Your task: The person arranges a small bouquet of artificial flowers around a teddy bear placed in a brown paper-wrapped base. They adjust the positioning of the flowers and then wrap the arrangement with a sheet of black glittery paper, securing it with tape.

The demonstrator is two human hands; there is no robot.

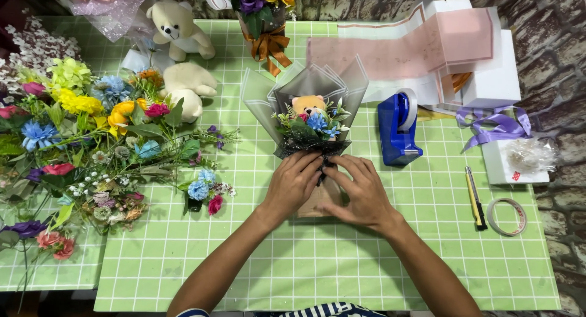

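A small bouquet [312,118] lies on the green grid mat [305,268], with a tiny orange teddy bear [308,103], blue and red flowers, black netting and grey translucent wrap. Its lower part is wrapped in brown paper [316,202]. My left hand [294,184] presses on the bouquet's stem from the left, fingers curled over the netting. From the right, my right hand [360,189] covers the same stem, fingers touching the left hand's. Both hands grip the wrapped handle between them.
A blue tape dispenser [398,129] stands right of the bouquet. A yellow utility knife [475,198] and a tape roll [508,216] lie at the right. Loose artificial flowers [91,140] fill the left. White plush bears [182,54], pink wrapping sheets [415,48] and purple ribbon [497,124] sit behind.
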